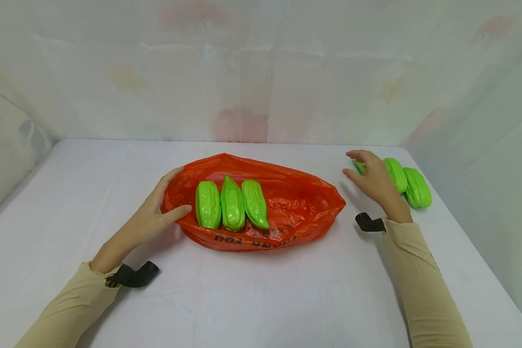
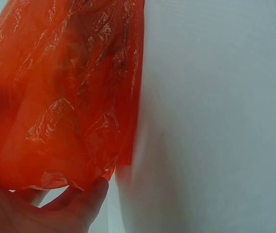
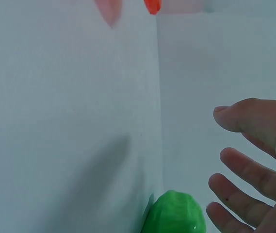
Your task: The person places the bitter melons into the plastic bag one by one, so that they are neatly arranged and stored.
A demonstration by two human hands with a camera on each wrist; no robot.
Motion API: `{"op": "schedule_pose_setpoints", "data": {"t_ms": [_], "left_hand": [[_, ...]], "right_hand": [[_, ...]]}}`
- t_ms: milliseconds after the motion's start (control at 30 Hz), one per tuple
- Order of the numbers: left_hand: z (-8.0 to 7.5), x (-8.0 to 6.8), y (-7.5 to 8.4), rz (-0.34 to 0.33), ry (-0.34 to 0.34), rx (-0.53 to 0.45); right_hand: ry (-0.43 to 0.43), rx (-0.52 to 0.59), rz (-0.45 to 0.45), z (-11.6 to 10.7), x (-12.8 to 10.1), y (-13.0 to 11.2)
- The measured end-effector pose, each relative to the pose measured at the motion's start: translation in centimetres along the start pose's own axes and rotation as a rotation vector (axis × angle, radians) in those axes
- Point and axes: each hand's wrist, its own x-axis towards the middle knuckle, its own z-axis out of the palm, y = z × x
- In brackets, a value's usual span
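Note:
An orange plastic bag [image 1: 296, 203] lies open in the middle of the white table [image 1: 261, 290]. Three green gourds [image 1: 231, 204] lie side by side in its left half. My left hand [image 1: 167, 198] holds the bag's left rim, thumb on the inner side and fingers round the end. In the left wrist view the thumb [image 2: 87, 196] sits under the crinkled orange bag [image 2: 60, 97]. My right hand [image 1: 367, 174] hovers open with spread fingers [image 3: 239, 162] over a green gourd [image 1: 360, 166] [image 3: 174, 216]. Two more gourds [image 1: 396, 174] [image 1: 417, 187] lie just right of it.
White sheeting [image 1: 261, 72] closes off the back and both sides of the table. The loose gourds sit close to the table's far right corner. Black camera straps [image 1: 132, 276] [image 1: 369, 223] ride at both wrists.

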Motion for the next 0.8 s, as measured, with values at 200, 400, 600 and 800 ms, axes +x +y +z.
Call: {"op": "schedule_pose_setpoints", "data": {"t_ms": [200,400,600,800], "left_hand": [[0.0,0.0,0.0,-0.003,0.001,0.005],[0.0,0.0,-0.2,0.007,0.002,0.005],[0.0,0.1,-0.3,0.012,0.000,0.009],[-0.1,0.1,-0.3,0.009,0.002,0.015]], "right_hand": [[0.028,-0.033,0.023,-0.3,0.0,1.0],[0.100,-0.032,0.020,-0.7,-0.3,1.7],[0.134,-0.044,0.024,-0.9,-0.4,2.0],[0.114,-0.052,0.068,-0.9,-0.4,2.5]]}}
